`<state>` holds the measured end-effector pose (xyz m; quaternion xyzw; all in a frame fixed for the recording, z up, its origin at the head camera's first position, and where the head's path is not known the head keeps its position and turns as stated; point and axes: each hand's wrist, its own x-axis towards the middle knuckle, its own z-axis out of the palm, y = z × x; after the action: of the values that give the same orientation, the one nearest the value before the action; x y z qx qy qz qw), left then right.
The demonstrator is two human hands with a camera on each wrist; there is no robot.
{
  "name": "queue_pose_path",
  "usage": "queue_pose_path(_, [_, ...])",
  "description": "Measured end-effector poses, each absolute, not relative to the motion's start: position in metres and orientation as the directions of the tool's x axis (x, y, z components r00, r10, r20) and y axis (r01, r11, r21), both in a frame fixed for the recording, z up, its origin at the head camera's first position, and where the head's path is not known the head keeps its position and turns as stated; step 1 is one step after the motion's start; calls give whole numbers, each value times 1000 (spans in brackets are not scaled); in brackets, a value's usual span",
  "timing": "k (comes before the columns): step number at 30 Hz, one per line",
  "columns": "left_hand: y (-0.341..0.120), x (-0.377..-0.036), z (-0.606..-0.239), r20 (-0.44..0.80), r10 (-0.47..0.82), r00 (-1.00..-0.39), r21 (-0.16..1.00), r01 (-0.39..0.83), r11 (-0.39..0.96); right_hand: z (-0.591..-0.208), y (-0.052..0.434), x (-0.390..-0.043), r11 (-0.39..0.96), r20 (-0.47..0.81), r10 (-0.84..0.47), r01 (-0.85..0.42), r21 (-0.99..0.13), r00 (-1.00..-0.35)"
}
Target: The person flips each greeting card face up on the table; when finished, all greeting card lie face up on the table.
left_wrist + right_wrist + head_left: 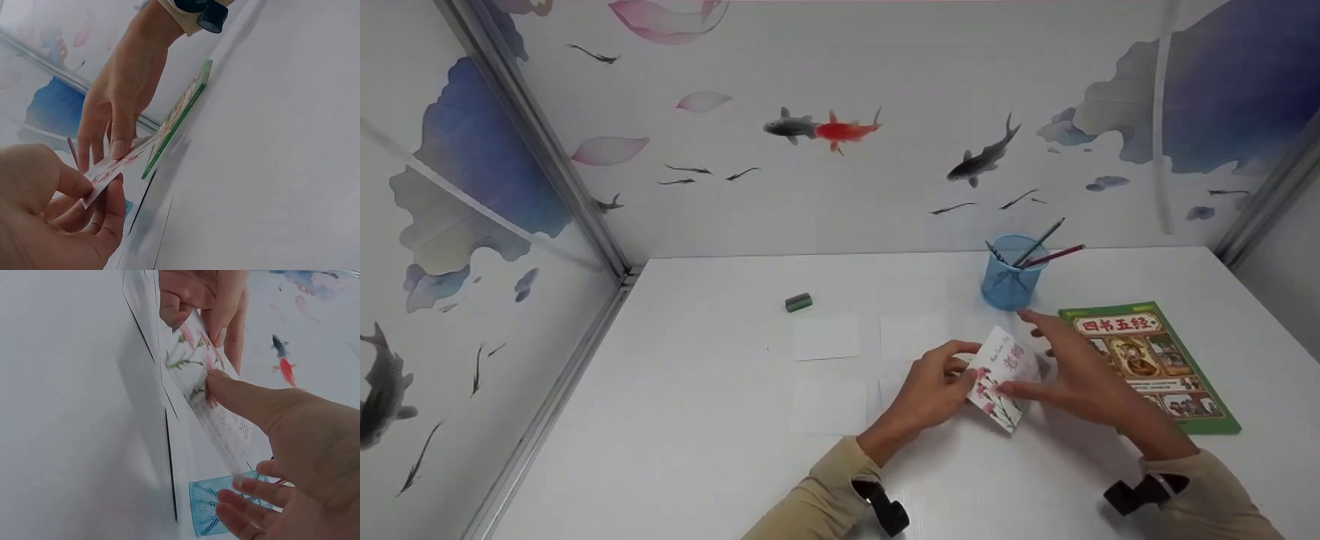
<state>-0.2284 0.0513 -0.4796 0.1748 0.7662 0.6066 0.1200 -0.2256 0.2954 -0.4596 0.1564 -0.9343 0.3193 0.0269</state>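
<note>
Pink-flowered white paper card (1002,379) is pinched by the left hand (934,390); the right hand (1072,375), fingers straight, touches it, apparently thumb only.

Bright, even, soft light

The table (720,465) shows faint shadows under the hands; the head view bends straight wall edges near its borders, and both wrist views are soft, with the right hand (298,455) blurred up close.

Card (1000,377) white, pink blossoms; cup (1011,283) blue; book (1147,358) green.
</note>
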Motion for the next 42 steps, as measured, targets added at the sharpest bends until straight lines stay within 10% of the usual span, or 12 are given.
queue_pose_path(13, [56, -217, -478, 118, 547, -829, 776, 421, 470, -462, 298, -225, 758, 68, -399, -370, -537, -915])
queue_pose_path(25, [64, -200, -481, 194, 655, -730, 164, 683, 712, -465, 299, -225, 887, 5, -277, -258, -383, -961])
queue_pose_path(42, [35, -212, -470, 139, 680, -720, 232, 691, 684, -469, 297, -225, 906, 4, -250, -235, -351, -968])
